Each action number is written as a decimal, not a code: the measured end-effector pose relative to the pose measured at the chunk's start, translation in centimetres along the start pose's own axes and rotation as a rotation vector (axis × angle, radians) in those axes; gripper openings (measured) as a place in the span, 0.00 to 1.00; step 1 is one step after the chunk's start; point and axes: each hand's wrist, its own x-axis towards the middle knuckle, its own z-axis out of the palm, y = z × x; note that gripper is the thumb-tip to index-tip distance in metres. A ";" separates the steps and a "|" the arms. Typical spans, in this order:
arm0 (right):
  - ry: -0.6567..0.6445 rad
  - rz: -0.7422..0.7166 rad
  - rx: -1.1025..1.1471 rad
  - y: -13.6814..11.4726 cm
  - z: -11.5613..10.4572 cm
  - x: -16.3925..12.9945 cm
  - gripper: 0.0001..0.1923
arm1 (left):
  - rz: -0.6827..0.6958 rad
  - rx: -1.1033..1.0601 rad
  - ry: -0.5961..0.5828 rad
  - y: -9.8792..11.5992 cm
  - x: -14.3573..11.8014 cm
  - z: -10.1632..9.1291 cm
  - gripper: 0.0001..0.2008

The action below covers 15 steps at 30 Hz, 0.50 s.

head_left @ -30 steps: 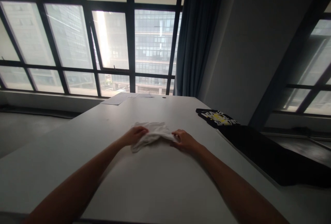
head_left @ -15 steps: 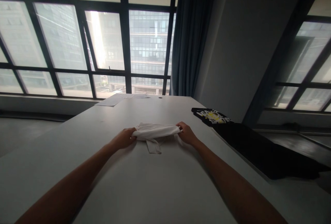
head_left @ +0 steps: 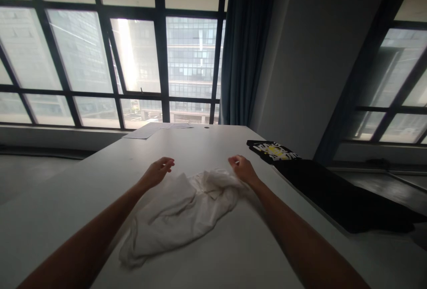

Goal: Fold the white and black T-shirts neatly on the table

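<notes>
A crumpled white cloth garment (head_left: 187,218) lies loosely spread on the white table between my forearms, its bunched far end towards the right. My left hand (head_left: 158,171) is just beyond its left part, empty, with the fingers slightly bent and apart. Over the far right end of the cloth hovers my right hand (head_left: 243,170), also empty, its fingers loosely curled with a gap to the thumb. Whether the right wrist brushes the cloth, I cannot tell.
Along the right edge of the white table (head_left: 213,144) lies a black garment (head_left: 328,191) with a white and yellow print. Sheets of paper (head_left: 142,132) rest at the far left corner. Behind stand large windows and a dark blue curtain (head_left: 242,58).
Both hands have let go of the white cloth they held stretched between them. It has dropped towards me and spread out in a crumpled heap. The black garment has not moved.
</notes>
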 end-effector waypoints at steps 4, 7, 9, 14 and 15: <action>-0.399 -0.278 0.073 -1.8 0.3 -2.1 0.21 | 0.106 0.210 -0.294 -0.2 -0.7 0.8 0.30; -0.594 -0.371 0.019 -2.7 1.2 -3.1 0.24 | 0.103 0.306 -0.280 -0.8 -1.0 1.7 0.29; -0.577 -0.365 -0.018 -2.5 1.4 -2.9 0.17 | 0.101 0.313 -0.282 -1.0 -0.9 1.7 0.27; -0.153 -0.196 0.021 1.5 -2.0 0.3 0.09 | 0.146 0.302 -0.266 -1.6 0.0 -2.8 0.21; -0.038 -0.125 0.037 2.8 -3.1 0.9 0.09 | 0.150 0.290 -0.195 -1.9 0.2 -4.2 0.20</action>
